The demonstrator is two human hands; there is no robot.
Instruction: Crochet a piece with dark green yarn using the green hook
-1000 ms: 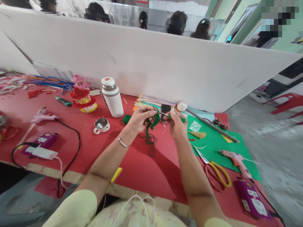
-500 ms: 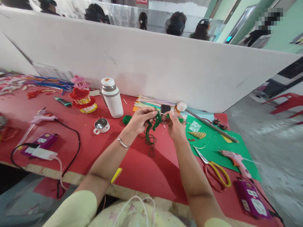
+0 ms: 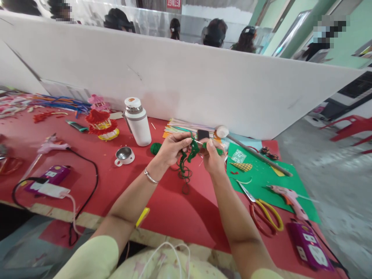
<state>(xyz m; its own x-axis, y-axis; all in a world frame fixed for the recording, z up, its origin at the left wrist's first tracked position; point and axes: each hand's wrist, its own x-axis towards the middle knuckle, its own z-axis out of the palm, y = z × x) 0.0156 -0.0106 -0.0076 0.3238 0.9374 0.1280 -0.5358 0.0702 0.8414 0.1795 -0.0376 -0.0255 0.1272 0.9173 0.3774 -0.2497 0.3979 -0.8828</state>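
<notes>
A long white partition runs across the far side, well beyond both hands. In front of it a red table carries everything and fills the space beneath the hands and forearms. To the right of the right hand lies a sheet of green paper, with a thin grey rod slanting across its far edge.

Left of the left hand stands a white flask, upright, with a small steel cup near its base. Further left is a red and yellow paper ornament. Far to the left, a pale glue gun and a purple power strip with a black cord lie well apart from the hands.

On the near right, below the right hand, are yellow-handled scissors, a pink glue gun and another purple power strip.

The left hand is raised above the table, fingers curled in, thumb and fingertips pinched on a tangle of dark green yarn. The yarn hangs between the two hands and trails in loose loops down to the table just below them. The right hand is closed too, gripping a green stick that pokes out to its right, and a thin strand is stretched between the hands. A small green yarn ball rests on the table just beside the left hand. A silver bangle circles the left wrist.
</notes>
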